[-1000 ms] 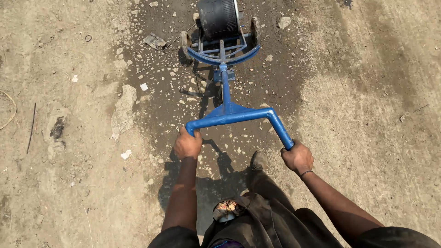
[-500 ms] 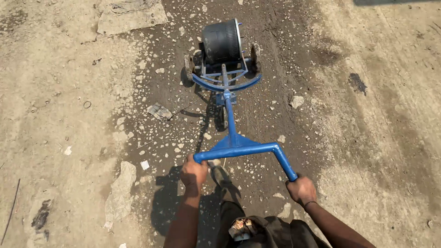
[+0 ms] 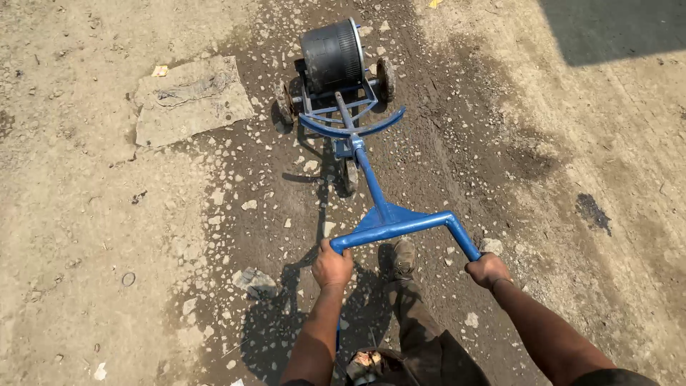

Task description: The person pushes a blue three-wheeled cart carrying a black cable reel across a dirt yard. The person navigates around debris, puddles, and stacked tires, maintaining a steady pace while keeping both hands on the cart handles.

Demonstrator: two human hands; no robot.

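A blue wheeled cart [image 3: 371, 189] with a long stem and a T-shaped handle stands on dark, stony dirt ahead of me. A black barrel-shaped drum [image 3: 331, 54] rides on its front frame between two small wheels. My left hand [image 3: 332, 266] is closed around the left end of the handle bar. My right hand [image 3: 487, 270] grips the bent right end of the same bar. One of my shoes [image 3: 404, 257] shows just below the handle, between my arms.
A flat concrete slab [image 3: 191, 99] lies in the dirt to the left of the cart. Loose stones and pale chips are scattered over the dark strip. A dark stain [image 3: 592, 212] marks the ground at right, and a shadow covers the top right corner.
The cart, the ground and my view have shifted: the drum sits lower in the picture than before, a concrete slab has come into view at left, and both hands stay on the handle.
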